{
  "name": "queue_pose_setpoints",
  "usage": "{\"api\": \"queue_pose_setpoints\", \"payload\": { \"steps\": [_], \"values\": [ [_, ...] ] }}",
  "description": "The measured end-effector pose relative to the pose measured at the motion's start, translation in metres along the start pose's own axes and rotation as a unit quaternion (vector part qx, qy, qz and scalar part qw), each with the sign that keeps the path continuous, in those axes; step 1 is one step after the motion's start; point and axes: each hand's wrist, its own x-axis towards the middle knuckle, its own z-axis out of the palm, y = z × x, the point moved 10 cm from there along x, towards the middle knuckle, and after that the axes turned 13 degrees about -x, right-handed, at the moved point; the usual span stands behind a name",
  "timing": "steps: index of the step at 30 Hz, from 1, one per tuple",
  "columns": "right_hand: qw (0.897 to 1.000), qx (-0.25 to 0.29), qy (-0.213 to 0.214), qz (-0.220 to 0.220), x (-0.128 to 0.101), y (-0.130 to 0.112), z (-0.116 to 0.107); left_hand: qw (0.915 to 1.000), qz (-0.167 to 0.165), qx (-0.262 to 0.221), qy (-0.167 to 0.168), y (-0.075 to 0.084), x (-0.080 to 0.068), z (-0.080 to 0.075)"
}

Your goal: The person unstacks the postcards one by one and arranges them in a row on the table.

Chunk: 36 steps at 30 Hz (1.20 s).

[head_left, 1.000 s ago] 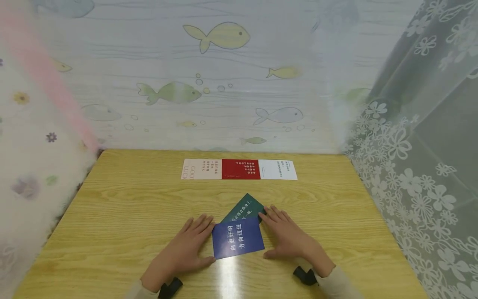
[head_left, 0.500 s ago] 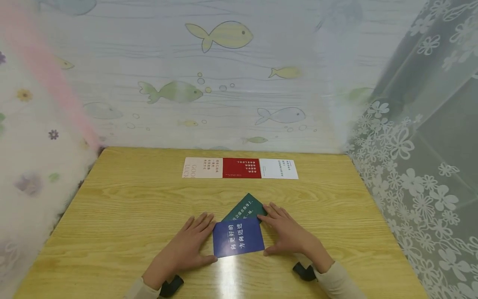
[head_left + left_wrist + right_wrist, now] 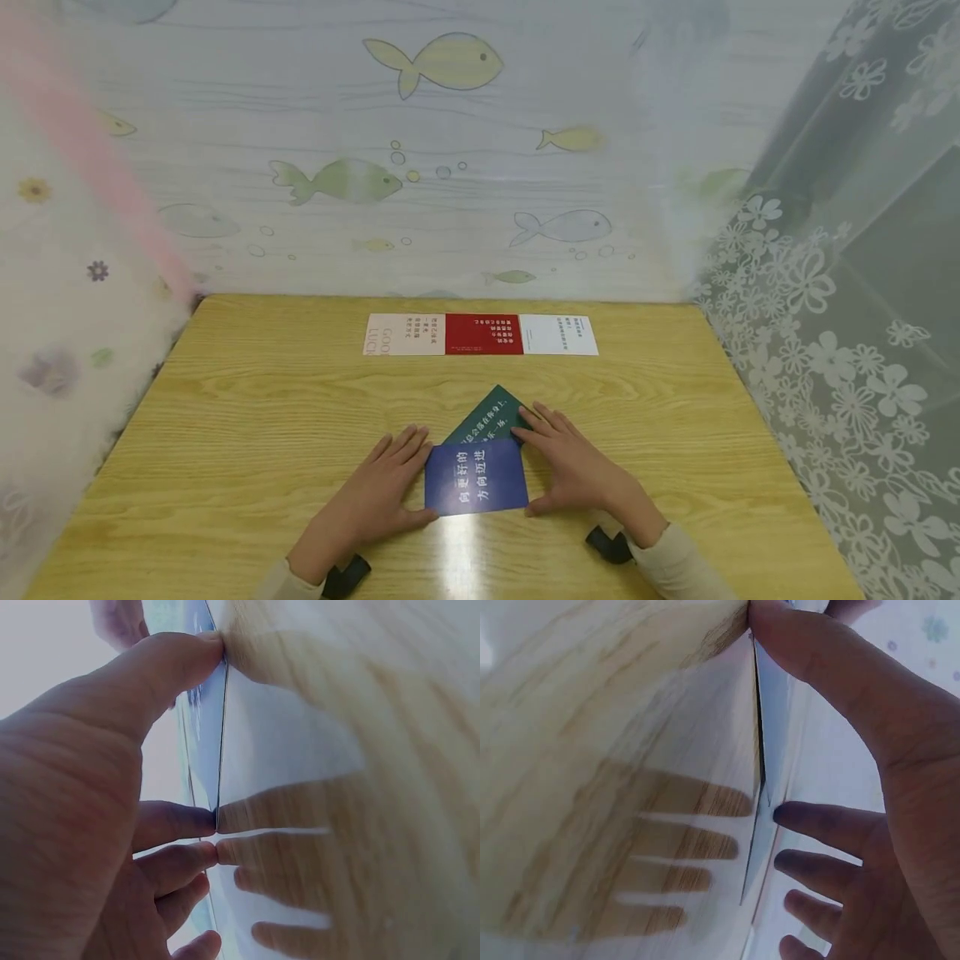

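Observation:
A blue card point(image 3: 476, 482) with white characters lies flat near the front of the table, overlapping the lower part of a green card point(image 3: 487, 421) set at a slant beneath it. My left hand point(image 3: 378, 492) rests at the blue card's left edge, thumb by the near corner and forefinger by the far one. On the opposite side, my right hand point(image 3: 581, 467) has its thumb at the near right corner, while its fingertips reach the green card's right corner. Both hands' fingers are extended. In the wrist views, the blue card point(image 3: 208, 742) appears edge-on beside the fingertips.
Farther back, a pale pink card point(image 3: 405, 335), a red card point(image 3: 483, 335) and a white card point(image 3: 558, 335) lie side by side in a row. They sit on the wooden table point(image 3: 262, 400). A fish-patterned curtain point(image 3: 450, 233) hangs behind its back edge.
The blue card has turned slightly and lies straighter. Slightly more of the green card's writing shows. My right fingers have shifted a little left over the green card; the left hand has barely moved.

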Motion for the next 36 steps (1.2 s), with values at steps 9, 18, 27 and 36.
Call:
{"api": "queue_pose_setpoints", "payload": {
  "steps": [9, 18, 27, 36],
  "values": [
    [1.0, -0.002, -0.009, 0.001, 0.002, -0.002, 0.004, 0.9995, 0.006, 0.031, 0.004, -0.001, 0.001, 0.002],
    [1.0, -0.016, 0.015, -0.009, 0.001, -0.006, 0.003, 0.9992, 0.008, 0.038, 0.011, 0.0, 0.0, 0.003],
    [0.998, -0.064, 0.019, 0.001, 0.004, -0.009, 0.007, 0.9991, 0.007, 0.04, 0.013, -0.007, 0.0, 0.005],
    [0.989, -0.147, 0.024, -0.01, 0.008, -0.016, 0.009, 0.9992, 0.009, 0.036, 0.015, -0.015, 0.0, 0.008]
  ]
}}
